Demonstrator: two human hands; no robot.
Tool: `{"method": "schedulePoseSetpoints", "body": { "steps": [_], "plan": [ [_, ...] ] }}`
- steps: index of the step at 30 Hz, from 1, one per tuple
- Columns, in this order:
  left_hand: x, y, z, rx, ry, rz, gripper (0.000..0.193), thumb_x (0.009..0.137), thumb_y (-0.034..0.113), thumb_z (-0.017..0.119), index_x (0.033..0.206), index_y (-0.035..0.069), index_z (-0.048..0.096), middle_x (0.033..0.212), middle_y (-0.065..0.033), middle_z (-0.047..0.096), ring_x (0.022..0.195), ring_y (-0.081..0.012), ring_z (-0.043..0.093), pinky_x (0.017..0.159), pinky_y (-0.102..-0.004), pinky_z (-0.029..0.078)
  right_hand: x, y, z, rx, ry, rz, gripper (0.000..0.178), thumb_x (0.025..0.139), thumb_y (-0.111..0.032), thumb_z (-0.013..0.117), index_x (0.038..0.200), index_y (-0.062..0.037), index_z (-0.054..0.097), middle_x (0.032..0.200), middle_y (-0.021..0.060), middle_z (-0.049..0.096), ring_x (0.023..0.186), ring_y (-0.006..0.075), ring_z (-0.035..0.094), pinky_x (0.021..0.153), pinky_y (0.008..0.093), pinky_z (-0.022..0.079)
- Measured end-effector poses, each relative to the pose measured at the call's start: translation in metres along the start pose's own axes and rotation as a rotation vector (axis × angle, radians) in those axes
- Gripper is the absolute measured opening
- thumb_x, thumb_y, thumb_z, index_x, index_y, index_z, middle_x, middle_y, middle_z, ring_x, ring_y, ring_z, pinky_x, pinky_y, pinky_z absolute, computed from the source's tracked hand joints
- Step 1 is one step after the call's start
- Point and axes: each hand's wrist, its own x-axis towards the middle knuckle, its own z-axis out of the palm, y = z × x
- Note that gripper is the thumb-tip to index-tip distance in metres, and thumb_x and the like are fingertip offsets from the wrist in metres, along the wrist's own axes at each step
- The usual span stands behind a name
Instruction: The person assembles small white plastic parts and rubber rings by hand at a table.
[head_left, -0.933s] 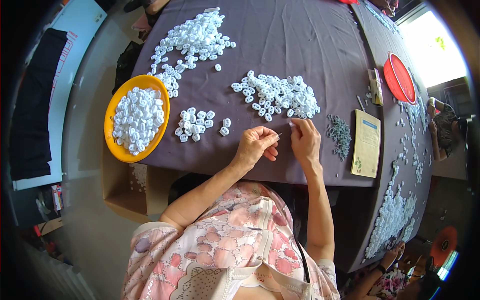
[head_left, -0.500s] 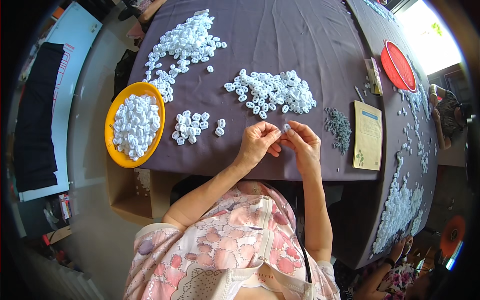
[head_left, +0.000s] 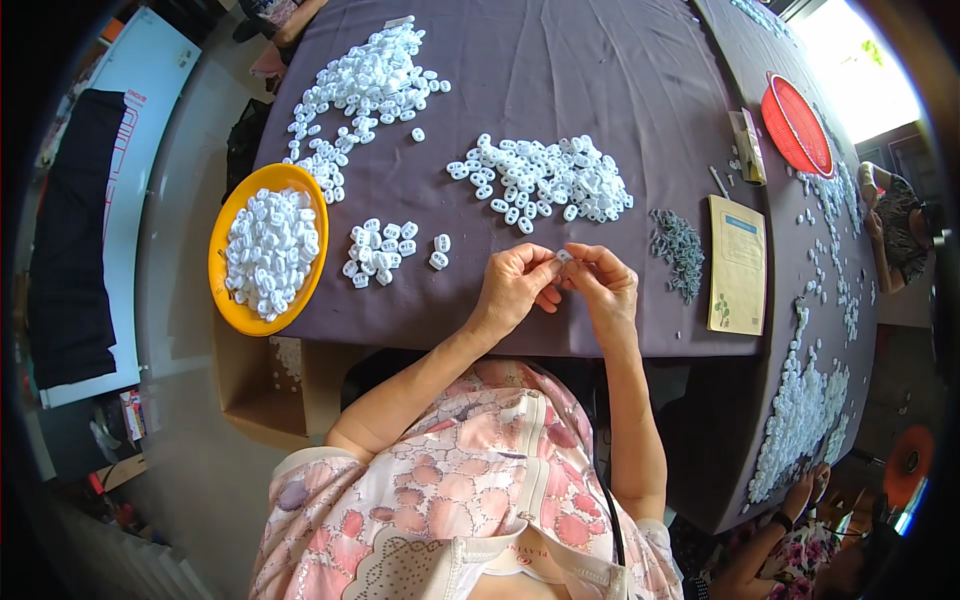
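Observation:
My right hand (head_left: 608,290) pinches a small white oval plastic piece (head_left: 564,256) between thumb and forefinger, over the table's near edge. Fingers closed, my left hand (head_left: 520,288) meets it there; its fingertips touch or nearly touch the piece, and what they grip is hidden. Just beyond both hands spreads a heap of white two-holed oval pieces (head_left: 545,175). Right of my hands lies a pile of small grey parts (head_left: 676,255). To the left sit a small group of white pieces (head_left: 376,255) and a pair set apart (head_left: 440,252).
A yellow bowl (head_left: 219,285) full of white pieces stands at the table's left edge, above a cardboard box (head_left: 262,415). Another white heap (head_left: 370,80) lies far left. At right are a tan packet (head_left: 736,265), a red basket (head_left: 795,125) and other people's hands.
My right hand has shifted slightly left, bringing the white piece against or close to my left fingertips. The piece has turned a little. My left hand has barely moved.

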Motion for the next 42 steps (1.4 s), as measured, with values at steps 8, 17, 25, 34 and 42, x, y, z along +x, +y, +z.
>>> {"method": "schedulePoseSetpoints", "body": {
  "steps": [8, 17, 25, 34, 42],
  "plan": [
    [0.001, 0.000, 0.003, -0.179, 0.091, -0.095, 0.015, 0.086, 0.014, 0.059, 0.087, 0.000, 0.063, 0.074, -0.0067, 0.064, 0.061, -0.0120, 0.063, 0.054, -0.0227, 0.053, 0.000, 0.010, 0.002, -0.098, -0.026, -0.107, 0.021, 0.081, 0.002, 0.061, 0.102, 0.0004, 0.062, 0.085, 0.0008, 0.061, 0.075, 0.0049, 0.056, 0.064, 0.0205, 0.048],
    [0.000, -0.002, 0.006, -0.244, 0.111, -0.147, 0.016, 0.087, 0.016, 0.059, 0.086, 0.001, 0.064, 0.076, -0.0057, 0.064, 0.065, -0.0118, 0.063, 0.060, -0.0231, 0.052, -0.002, 0.002, 0.005, -0.448, 0.011, -0.329, 0.027, 0.075, 0.006, 0.060, 0.101, -0.0014, 0.061, 0.090, 0.0067, 0.060, 0.076, 0.0127, 0.060, 0.064, 0.0234, 0.048],
    [0.000, -0.011, 0.011, -0.158, 0.116, -0.026, 0.016, 0.087, 0.014, 0.059, 0.084, 0.000, 0.064, 0.076, -0.0041, 0.064, 0.065, -0.0085, 0.061, 0.060, -0.0216, 0.052, -0.006, -0.002, 0.012, -0.642, 0.019, -0.449, 0.035, 0.068, 0.009, 0.058, 0.100, -0.0027, 0.060, 0.089, 0.0099, 0.059, 0.073, 0.0203, 0.061, 0.062, 0.0282, 0.049],
    [0.003, -0.008, 0.005, -0.080, 0.053, -0.105, 0.020, 0.089, 0.017, 0.055, 0.085, -0.001, 0.062, 0.073, -0.0032, 0.061, 0.064, -0.0077, 0.059, 0.058, -0.0223, 0.053, -0.001, 0.007, 0.005, -0.775, -0.001, -0.563, 0.028, 0.069, 0.006, 0.061, 0.096, -0.0015, 0.061, 0.089, 0.0087, 0.061, 0.071, 0.0175, 0.061, 0.063, 0.0263, 0.049],
    [0.002, -0.018, 0.003, 0.035, 0.057, -0.007, 0.022, 0.090, 0.018, 0.053, 0.084, -0.001, 0.061, 0.073, -0.0027, 0.060, 0.063, -0.0071, 0.059, 0.055, -0.0219, 0.053, -0.004, 0.006, 0.006, -0.673, 0.025, -0.446, 0.026, 0.069, 0.002, 0.065, 0.094, -0.0005, 0.062, 0.088, 0.0066, 0.061, 0.070, 0.0152, 0.061, 0.063, 0.0255, 0.049]
  ]
}}
